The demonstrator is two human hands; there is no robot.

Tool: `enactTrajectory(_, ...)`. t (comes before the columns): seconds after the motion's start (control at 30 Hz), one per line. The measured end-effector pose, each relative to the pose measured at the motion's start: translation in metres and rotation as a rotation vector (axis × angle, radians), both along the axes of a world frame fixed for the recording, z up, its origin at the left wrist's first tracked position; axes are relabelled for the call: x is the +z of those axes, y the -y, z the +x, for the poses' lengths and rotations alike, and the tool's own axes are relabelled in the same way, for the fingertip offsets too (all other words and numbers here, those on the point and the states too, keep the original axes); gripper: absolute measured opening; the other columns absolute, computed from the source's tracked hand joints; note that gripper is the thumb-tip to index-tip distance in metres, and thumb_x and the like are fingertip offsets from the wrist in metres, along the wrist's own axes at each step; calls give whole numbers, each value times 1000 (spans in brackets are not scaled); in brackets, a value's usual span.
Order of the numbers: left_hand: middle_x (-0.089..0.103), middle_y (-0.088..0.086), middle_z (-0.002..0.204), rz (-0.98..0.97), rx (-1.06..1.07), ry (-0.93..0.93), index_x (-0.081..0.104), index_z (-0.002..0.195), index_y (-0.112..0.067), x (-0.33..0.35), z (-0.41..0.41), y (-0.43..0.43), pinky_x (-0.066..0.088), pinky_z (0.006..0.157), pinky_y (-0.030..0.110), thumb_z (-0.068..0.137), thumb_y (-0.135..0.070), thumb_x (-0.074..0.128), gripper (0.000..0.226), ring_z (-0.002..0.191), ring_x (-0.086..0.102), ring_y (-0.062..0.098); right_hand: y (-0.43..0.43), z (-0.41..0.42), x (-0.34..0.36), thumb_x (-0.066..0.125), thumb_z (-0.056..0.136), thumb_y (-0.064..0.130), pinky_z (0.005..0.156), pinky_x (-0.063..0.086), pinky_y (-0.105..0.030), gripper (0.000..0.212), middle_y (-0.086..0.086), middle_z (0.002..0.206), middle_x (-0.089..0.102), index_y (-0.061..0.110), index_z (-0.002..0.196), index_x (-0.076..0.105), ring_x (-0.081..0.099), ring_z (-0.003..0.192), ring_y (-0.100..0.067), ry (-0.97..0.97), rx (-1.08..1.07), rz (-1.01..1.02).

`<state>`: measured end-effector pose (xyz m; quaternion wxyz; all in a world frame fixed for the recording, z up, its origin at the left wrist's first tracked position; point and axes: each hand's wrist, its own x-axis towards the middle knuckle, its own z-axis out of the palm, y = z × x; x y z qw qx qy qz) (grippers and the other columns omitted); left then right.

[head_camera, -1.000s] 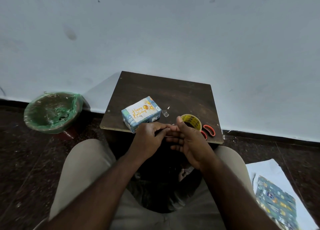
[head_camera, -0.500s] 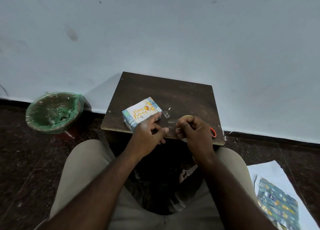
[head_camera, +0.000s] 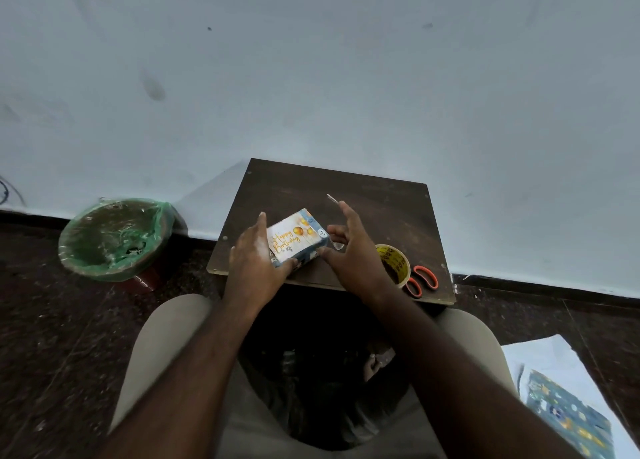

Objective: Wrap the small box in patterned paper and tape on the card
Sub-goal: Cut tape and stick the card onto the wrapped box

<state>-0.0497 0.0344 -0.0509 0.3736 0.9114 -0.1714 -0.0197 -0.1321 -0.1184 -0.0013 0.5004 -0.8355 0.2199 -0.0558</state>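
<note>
The wrapped box (head_camera: 313, 250) lies on the left half of the small dark table (head_camera: 377, 199), with the "Happy Birthday" card (head_camera: 292, 238) on its top face. Half a second ago the left hand (head_camera: 254, 261) sat at the box's near edge. Now it has slid round to the left end and grasps it there, fingers laid along that end and thumb tucked against the near side. The right hand (head_camera: 356, 254) was then clenched over the tape roll (head_camera: 394, 261), pinching a bit of tape. It has since opened and come left, fingers spread and released, with a strip of tape (head_camera: 331, 199) clinging to the raised index fingertip.

The tape roll now shows uncovered just right of the right wrist, and the orange-handled scissors (head_camera: 423, 281) touch its right side by the near right corner. A bin with a green liner (head_camera: 114, 238) stands on the floor far left; spare patterned paper (head_camera: 568, 420) lies near right.

The box sits between the two hands — the right thumb touches its near right corner, and the other right fingers hover just beside and above its right end.
</note>
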Motion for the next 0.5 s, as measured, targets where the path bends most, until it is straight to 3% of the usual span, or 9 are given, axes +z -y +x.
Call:
enactTrajectory(0.13, 44, 13, 147, -56, -10, 4, 31, 153, -11, 0, 1, 0, 32, 115, 43, 71, -24, 88, 100, 138, 37, 26, -1, 6, -1, 70, 91, 9, 64, 42, -1, 91, -5, 147, 50, 33, 157, 13, 49, 132, -13, -27, 19, -26)
enactTrajectory(0.23, 46, 9, 144, -133, 3, 10, 35, 151, -12, 0, 3, -1, 33, 112, 35, 71, -22, 87, 96, 135, 38, 23, 0, 8, -2, 70, 91, 10, 77, 43, -7, 89, -5, 148, 49, 32, 156, 14, 48, 134, -17, -27, 17, -6)
enactTrajectory(0.4, 46, 8, 145, -240, 56, 11, 39, 149, -11, 4, 5, -2, 25, 106, 19, 74, -17, 86, 89, 137, 39, 19, 2, 7, -7, 74, 88, 16, 99, 49, -29, 85, -6, 137, 56, 32, 154, 23, 53, 125, -17, 37, -38, 36)
enactTrajectory(0.5, 46, 7, 146, -276, 80, 6, 40, 148, -12, 6, 5, -4, 27, 105, 19, 76, -16, 86, 86, 137, 39, 19, 4, 4, -7, 73, 89, 15, 99, 51, -30, 80, -4, 130, 59, 29, 153, 26, 56, 120, -15, 62, -69, 94)
